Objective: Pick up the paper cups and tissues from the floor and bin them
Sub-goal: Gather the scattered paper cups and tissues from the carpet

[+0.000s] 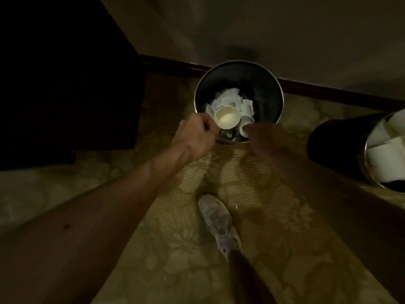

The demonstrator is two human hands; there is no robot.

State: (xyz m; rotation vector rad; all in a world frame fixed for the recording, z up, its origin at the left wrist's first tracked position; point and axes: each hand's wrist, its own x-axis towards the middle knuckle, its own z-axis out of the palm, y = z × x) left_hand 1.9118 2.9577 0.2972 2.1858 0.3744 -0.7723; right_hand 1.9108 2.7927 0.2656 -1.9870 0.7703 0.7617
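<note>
Binning step in hand: cream round paper cup point(226, 120) held mouth-up over the round black metal-rimmed bin point(238, 62), above crumpled white tissues point(225, 97) already inside. Left hand point(197, 137) with fingers point(209, 126) curled, pinching the cup's rim; right hand point(260, 137) blurred at the bin's near edge, grip impossible to tell. Calls next for a plain release, straight down.

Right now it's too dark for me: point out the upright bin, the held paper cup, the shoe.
upright bin point(258, 84): head view, inner wall.
paper cup point(226, 119): head view, inside bottom.
shoe point(219, 218): head view, upper.

Dim room, floral carpet point(197, 270), dark cabinet point(65, 84), beige wall point(263, 29)
</note>
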